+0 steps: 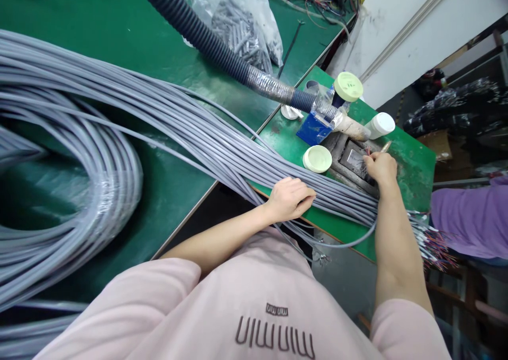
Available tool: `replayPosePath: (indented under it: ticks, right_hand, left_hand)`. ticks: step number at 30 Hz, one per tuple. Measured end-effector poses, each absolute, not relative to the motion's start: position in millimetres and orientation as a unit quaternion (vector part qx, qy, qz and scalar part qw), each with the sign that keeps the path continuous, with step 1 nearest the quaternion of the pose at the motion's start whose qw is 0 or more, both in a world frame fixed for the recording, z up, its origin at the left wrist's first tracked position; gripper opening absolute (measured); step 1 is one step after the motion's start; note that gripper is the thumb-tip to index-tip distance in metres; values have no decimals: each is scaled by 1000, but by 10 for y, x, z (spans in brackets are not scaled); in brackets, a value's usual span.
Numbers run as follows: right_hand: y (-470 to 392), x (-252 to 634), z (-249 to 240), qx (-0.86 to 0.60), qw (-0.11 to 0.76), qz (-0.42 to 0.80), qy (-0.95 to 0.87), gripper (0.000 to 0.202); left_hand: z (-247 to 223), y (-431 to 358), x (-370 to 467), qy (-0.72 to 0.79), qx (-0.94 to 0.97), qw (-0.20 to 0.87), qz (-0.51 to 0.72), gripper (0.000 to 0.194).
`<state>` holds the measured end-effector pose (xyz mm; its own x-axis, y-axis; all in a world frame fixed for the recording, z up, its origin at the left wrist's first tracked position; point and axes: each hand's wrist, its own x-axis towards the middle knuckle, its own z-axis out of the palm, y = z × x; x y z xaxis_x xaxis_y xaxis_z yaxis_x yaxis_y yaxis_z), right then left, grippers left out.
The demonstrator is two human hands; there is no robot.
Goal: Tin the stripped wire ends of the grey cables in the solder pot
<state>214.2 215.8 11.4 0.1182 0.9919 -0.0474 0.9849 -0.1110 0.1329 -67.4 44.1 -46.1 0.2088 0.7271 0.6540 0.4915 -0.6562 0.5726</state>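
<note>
A thick bundle of grey cables (222,148) runs across the bench, its stripped coloured wire ends (432,243) hanging past the right edge. My left hand (291,198) rests on the bundle with its fingers curled in; whether a cable is within them is hidden. Over the solder pot (355,158), my right hand (381,168) is closed on a cable end. Thin coloured wires (368,151) stick out from its fingers beside the shiny metal surface. A pale stick-like tip (386,146) shows just behind that hand.
A black corrugated hose (222,53) reaches down to a blue box (315,128) by the pot. Around it stand an open pale tub (317,159), a lidded jar (348,87) and a white jar (381,124). Coiled cables (115,206) lie left. A person's purple sleeve (470,222) is at right.
</note>
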Motion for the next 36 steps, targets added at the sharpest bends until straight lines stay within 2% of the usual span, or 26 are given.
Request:
replayPosePath:
  ticks: [29,33,36]
  right_hand:
    - [2159,2166,84,740,43,33,670,40]
    - [2089,2169,175,731,-11,21,682,35]
    - [1882,2133,313,694,-114,-13,711,32]
  left_hand:
    - [-460,437,-670,407,770,107,478,15]
    - [-474,439,-663,404,768,109,485,14]
    - [-490,442,-662,406,767,116,482,15]
